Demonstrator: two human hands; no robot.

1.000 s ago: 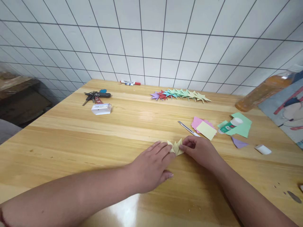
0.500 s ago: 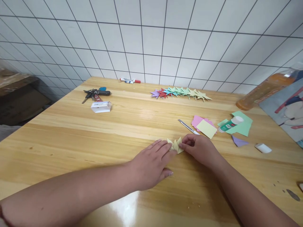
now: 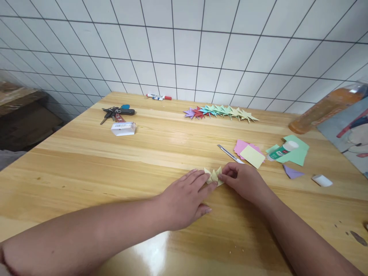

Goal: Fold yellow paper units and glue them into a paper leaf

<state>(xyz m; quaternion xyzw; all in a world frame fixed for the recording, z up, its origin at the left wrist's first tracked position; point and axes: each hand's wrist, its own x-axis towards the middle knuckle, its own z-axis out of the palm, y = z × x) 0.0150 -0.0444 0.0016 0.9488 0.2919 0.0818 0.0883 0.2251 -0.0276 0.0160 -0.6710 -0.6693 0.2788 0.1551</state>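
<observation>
A small piece of folded pale yellow paper (image 3: 214, 176), with several pointed corners standing up, lies on the wooden table. From the left, my left hand (image 3: 186, 197) reaches over it, palm down and fingers stretched out, its fingertips resting on the paper's left side and front edge. The left thumb is spread away from the paper. At the paper's right corner, my right hand (image 3: 244, 180) pinches with thumb and curled index finger. Fingers of both hands cover parts of the paper's sides.
Beyond my right hand lie a craft knife (image 3: 230, 153), pink sheets (image 3: 241, 145), a yellow sheet (image 3: 253, 156) and a glue stick (image 3: 283, 150) on green paper (image 3: 300, 151). Folded coloured stars (image 3: 221, 111) line the wall. Keys (image 3: 116, 113) sit far left; a bottle (image 3: 322, 109) leans right.
Both hands stay on the yellow paper in almost the same pose. The whole view has shifted slightly, so things appear a little further right.
</observation>
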